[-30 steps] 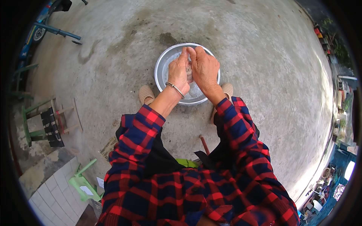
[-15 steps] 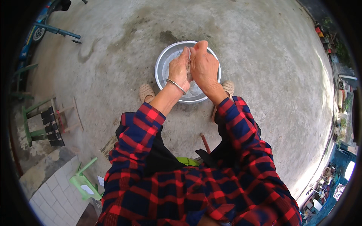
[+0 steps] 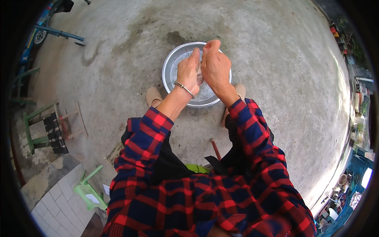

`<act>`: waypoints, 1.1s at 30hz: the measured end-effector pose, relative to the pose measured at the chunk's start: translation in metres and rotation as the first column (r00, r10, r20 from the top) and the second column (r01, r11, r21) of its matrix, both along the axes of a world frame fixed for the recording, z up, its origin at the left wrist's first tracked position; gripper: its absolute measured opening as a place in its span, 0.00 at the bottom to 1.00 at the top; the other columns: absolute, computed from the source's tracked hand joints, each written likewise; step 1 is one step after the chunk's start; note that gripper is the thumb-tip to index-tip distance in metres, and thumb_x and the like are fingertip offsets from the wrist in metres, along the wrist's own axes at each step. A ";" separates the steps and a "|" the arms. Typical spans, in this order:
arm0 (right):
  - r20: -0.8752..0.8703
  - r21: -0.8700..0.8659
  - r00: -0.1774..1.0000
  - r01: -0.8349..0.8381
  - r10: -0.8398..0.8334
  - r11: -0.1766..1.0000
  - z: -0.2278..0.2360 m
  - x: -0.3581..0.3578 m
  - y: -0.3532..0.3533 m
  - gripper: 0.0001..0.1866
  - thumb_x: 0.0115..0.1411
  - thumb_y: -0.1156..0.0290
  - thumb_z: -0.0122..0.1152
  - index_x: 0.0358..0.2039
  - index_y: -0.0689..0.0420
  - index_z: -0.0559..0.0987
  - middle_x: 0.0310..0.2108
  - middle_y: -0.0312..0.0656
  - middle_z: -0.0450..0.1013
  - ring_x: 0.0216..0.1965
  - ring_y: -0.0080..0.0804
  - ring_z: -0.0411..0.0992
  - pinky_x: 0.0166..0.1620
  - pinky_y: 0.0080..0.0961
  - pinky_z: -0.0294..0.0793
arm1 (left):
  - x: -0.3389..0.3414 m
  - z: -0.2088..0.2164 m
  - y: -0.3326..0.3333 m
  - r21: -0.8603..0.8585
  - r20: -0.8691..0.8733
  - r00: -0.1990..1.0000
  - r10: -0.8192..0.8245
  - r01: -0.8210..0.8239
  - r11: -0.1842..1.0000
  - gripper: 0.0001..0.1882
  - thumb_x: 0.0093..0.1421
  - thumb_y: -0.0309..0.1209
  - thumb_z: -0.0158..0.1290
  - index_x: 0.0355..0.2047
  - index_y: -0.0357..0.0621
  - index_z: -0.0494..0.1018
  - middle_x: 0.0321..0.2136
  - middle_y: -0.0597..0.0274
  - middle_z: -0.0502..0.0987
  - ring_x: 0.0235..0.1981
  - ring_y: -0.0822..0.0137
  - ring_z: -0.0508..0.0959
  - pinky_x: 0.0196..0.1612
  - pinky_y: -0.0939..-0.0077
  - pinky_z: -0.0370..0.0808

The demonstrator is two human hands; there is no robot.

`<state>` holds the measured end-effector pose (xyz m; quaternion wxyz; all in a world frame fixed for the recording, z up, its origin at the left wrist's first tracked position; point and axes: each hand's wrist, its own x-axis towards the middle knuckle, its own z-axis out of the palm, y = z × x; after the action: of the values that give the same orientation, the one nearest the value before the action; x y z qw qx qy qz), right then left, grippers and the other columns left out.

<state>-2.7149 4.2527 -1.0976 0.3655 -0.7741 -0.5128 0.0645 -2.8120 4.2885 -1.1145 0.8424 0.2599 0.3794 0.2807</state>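
The left hand (image 3: pixel 187 73) and the right hand (image 3: pixel 216 69) are close together, side by side, above a round metal basin (image 3: pixel 167 73). A small pale brown thing (image 3: pixel 199 75) shows in the narrow gap between them. I cannot tell what it is, and part of it may be the left hand's own fingers. The left thumb points to the far side, and the other left fingers are mostly hidden, so I cannot tell how far open they are or how they grip. The right fingers are bent in like a loose fist, with the tips tucked out of sight, and I cannot tell if they have hold of anything.

The hands are probably this close so both can work on one little thing. The basin sits on the grey floor (image 3: pixel 284 98) between a tan left shoe (image 3: pixel 153 95) and a tan right shoe (image 3: pixel 240 90), maybe so that drips or bits fall inside it and it is easy to reach. A metal bangle (image 3: pixel 184 89) is around the left wrist. On the near left, a green plastic stool (image 3: pixel 90 194) stands well apart from the basin, perhaps to leave room for the arms
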 end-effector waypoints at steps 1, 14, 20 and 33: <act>0.034 -0.028 0.999 0.031 -0.030 0.999 -0.002 0.003 0.001 0.09 0.62 0.71 0.53 0.38 0.55 0.63 0.18 0.50 0.70 0.19 0.53 0.71 0.22 0.43 0.67 | 0.006 0.005 -0.001 0.043 -0.029 0.999 0.024 -0.023 0.999 0.22 0.66 0.47 0.49 0.16 0.55 0.63 0.14 0.76 0.59 0.17 0.78 0.62 0.20 0.77 0.60; 0.040 0.049 0.991 -0.132 0.130 0.990 0.010 -0.021 -0.009 0.08 0.63 0.69 0.51 0.39 0.56 0.65 0.17 0.48 0.71 0.20 0.51 0.73 0.22 0.42 0.67 | 0.013 -0.003 0.007 -0.063 0.022 0.974 0.226 -0.225 0.972 0.16 0.65 0.44 0.50 0.25 0.50 0.70 0.19 0.73 0.66 0.20 0.76 0.67 0.22 0.78 0.64; 0.099 0.207 0.969 -0.241 0.225 0.948 0.012 -0.038 -0.020 0.09 0.63 0.68 0.52 0.39 0.55 0.65 0.19 0.48 0.72 0.20 0.49 0.73 0.23 0.40 0.68 | 0.002 -0.008 0.014 -0.022 0.021 0.993 0.114 -0.114 0.993 0.16 0.64 0.46 0.51 0.30 0.46 0.72 0.22 0.71 0.70 0.22 0.75 0.70 0.24 0.76 0.68; -0.366 0.175 0.923 -0.053 0.115 0.983 0.005 -0.001 0.002 0.13 0.64 0.63 0.54 0.35 0.61 0.68 0.19 0.48 0.71 0.16 0.41 0.70 0.21 0.37 0.67 | 0.000 -0.005 0.020 -0.066 0.121 0.992 0.036 -0.028 0.997 0.19 0.66 0.48 0.48 0.29 0.45 0.71 0.23 0.69 0.73 0.22 0.73 0.73 0.23 0.78 0.68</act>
<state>-2.7161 4.2542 -1.0924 0.5149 -0.6926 -0.4700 0.1850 -2.8117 4.3087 -1.1195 0.8673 0.2089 0.3402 0.2973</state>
